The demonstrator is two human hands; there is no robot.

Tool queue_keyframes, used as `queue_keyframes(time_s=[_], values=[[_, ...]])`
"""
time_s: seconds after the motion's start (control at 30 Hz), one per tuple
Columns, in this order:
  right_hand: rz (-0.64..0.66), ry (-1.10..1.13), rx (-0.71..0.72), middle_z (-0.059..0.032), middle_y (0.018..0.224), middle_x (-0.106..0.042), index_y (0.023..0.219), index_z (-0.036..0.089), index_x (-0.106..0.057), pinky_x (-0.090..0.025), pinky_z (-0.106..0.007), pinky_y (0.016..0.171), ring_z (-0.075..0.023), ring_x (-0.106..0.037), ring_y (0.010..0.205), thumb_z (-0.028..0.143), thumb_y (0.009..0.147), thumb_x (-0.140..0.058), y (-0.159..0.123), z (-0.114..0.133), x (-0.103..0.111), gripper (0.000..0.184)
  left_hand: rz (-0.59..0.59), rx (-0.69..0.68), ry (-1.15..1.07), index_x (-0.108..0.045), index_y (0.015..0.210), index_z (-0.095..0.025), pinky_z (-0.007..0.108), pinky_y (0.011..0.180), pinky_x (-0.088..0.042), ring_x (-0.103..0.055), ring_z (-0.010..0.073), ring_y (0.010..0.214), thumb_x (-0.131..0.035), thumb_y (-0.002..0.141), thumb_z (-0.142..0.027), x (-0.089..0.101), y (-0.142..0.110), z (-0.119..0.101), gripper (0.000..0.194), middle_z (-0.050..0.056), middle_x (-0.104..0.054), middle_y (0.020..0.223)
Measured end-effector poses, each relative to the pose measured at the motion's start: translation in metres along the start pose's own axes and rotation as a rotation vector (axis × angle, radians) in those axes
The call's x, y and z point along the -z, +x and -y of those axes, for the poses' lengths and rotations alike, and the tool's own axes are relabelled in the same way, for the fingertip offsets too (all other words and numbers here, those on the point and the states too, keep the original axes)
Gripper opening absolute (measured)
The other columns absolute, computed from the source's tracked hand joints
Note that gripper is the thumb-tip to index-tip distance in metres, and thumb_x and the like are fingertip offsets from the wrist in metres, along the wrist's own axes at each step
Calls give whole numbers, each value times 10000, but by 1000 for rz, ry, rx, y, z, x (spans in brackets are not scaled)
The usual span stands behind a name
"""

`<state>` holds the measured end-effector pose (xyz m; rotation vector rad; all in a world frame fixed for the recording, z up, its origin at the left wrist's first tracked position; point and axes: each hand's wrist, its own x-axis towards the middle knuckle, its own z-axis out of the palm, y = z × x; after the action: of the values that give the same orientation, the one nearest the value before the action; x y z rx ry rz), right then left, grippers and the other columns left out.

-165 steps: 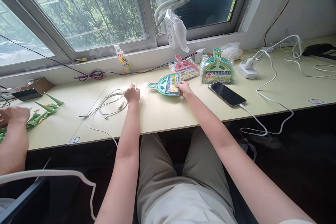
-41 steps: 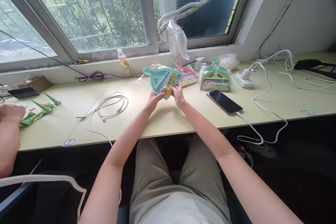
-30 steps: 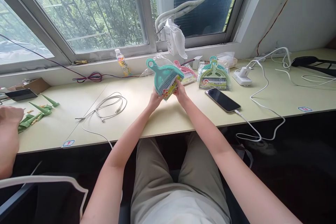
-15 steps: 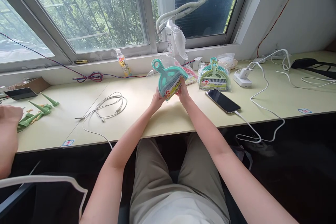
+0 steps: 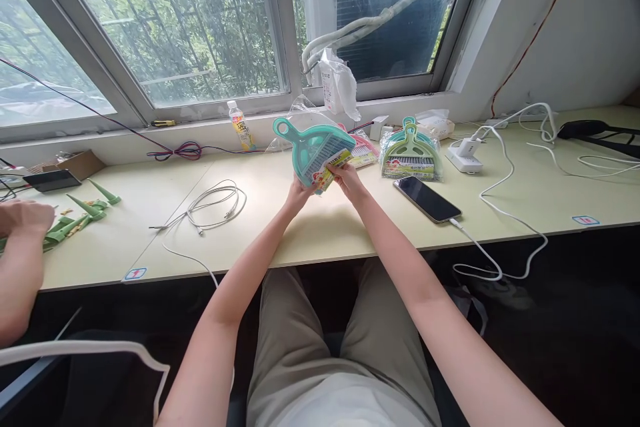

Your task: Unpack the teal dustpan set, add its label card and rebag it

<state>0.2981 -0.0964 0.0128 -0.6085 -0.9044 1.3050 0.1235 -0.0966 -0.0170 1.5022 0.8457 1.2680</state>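
Head view. Both hands hold a teal dustpan set [image 5: 314,147] above the surface [image 5: 325,227], near picture centre. The left hand [image 5: 299,195] grips its lower edge from 7 o'clock. The right hand [image 5: 349,178] pinches the printed label [image 5: 334,170] at the set's 4 o'clock corner. The set is tilted, with its handle loop pointing to 10 o'clock. A clear bag [image 5: 300,113] shows behind it.

At 2 o'clock from the hands, a pink set [image 5: 364,149] and a green set [image 5: 411,150] lie in wrappers on the surface. A phone [image 5: 427,189] lies at 3 o'clock, with a white cable plugged in. A coiled cable [image 5: 213,203] lies at 9 o'clock. A bottle [image 5: 240,127] stands at 11 o'clock by the window sill. At far left, another person's hand [image 5: 25,217] rests beside green pieces [image 5: 80,217].
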Motion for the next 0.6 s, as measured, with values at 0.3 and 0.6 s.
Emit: queue_keyframes(time_s=[0.3, 0.6], values=[[-96, -13, -46, -62, 983, -758, 893, 180, -676, -610, -335, 820, -221, -710, 940, 223, 598, -910, 3, -2, 8, 379, 168, 36, -16, -373, 1408, -243, 565, 916, -562, -735, 287, 941, -865, 667, -459, -8, -6, 1, 916, 156, -655, 1265], [-43, -76, -45, -34, 1028, -754, 1054, 242, -655, -607, -332, 786, -233, -705, 977, 259, 569, -928, 5, -3, 13, 557, 176, 55, 10, -349, 1386, -226, 524, 857, -591, -750, 242, 798, -802, 727, -515, -13, -10, -12, 850, 162, -647, 1303]])
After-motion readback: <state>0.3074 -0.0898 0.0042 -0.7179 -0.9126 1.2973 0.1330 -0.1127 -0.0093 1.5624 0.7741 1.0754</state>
